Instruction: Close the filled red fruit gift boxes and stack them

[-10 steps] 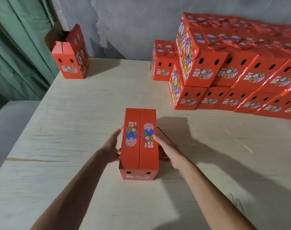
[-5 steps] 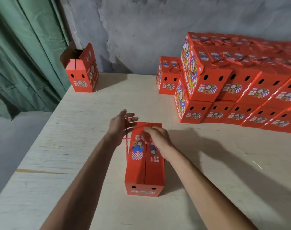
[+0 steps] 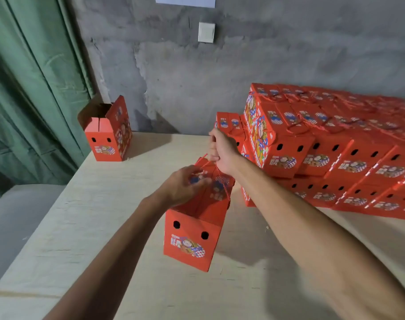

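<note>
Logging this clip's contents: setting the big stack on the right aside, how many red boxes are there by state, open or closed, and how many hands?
Open red box: 1, at the table's far left corner, flap up.
Closed red box: 2, the one held by its cord and a lone one behind the right hand.
Hands: 2, left hand and right hand.
Total: 5.

Two bare forearms, no sleeves, watch or rings visible; left hand (image 3: 185, 183), right hand (image 3: 221, 150).

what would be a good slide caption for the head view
Right hand lifts a closed red gift box by its rope handle while the left hand steadies its top, stacked boxes behind.
</note>
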Action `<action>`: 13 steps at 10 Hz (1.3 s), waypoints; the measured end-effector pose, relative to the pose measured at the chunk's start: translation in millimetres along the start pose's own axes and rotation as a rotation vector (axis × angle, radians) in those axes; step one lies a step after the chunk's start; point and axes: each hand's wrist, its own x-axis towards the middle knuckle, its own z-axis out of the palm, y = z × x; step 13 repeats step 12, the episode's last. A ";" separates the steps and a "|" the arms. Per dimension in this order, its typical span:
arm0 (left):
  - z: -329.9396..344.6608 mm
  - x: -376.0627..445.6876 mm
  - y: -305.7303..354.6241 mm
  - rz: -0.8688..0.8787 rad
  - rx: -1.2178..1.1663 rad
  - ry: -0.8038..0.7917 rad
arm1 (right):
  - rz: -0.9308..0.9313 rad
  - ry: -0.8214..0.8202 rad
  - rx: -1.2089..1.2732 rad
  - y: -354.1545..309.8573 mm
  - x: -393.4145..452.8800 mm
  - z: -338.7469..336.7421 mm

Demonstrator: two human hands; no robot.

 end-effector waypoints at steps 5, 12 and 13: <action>-9.2 316.2 13.1 0.022 0.142 0.289 | -0.367 0.091 -0.360 -186.2 254.0 -9.0; 22.4 488.5 20.7 0.032 0.038 0.286 | -0.538 0.151 -0.805 -84.3 365.6 -92.3; 22.4 488.5 20.7 0.032 0.038 0.286 | -0.538 0.151 -0.805 -84.3 365.6 -92.3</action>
